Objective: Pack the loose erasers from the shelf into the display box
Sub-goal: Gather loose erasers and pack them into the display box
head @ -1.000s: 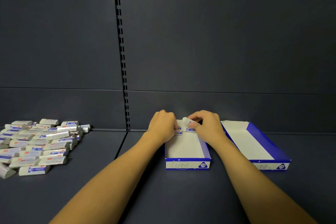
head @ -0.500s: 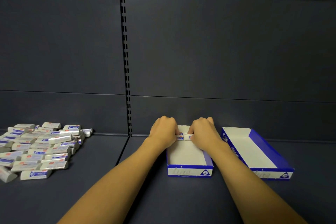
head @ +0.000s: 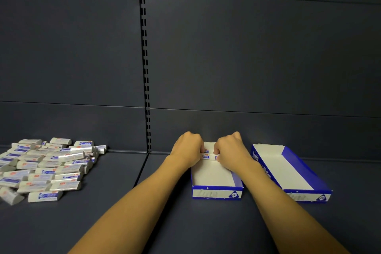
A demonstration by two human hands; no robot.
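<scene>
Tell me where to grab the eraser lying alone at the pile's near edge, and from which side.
Take the near-edge eraser across its long sides, fingers coming from above. It lies flat with its length left to right; its front is clear shelf, and only the back side nears the pile. A wedge-shaped one crowds its left end, so avoid an endwise pinch.

- The left hand (head: 189,148) and right hand (head: 232,150) meet at the far end of the display box (head: 216,190), fingers curled down onto the erasers in the box (head: 206,154).
- Those erasers sit against the box's back wall; the rest of the white floor is bare.
- At 3 o'clock from the box, just beside it, lies a second open blue-and-white box (head: 305,173), angled.
- At 9 o'clock, well apart, a pile of loose erasers (head: 45,168) covers the dark shelf (head: 115,212).
- A slotted upright (head: 145,57) runs up the back panel at 12 o'clock.
</scene>
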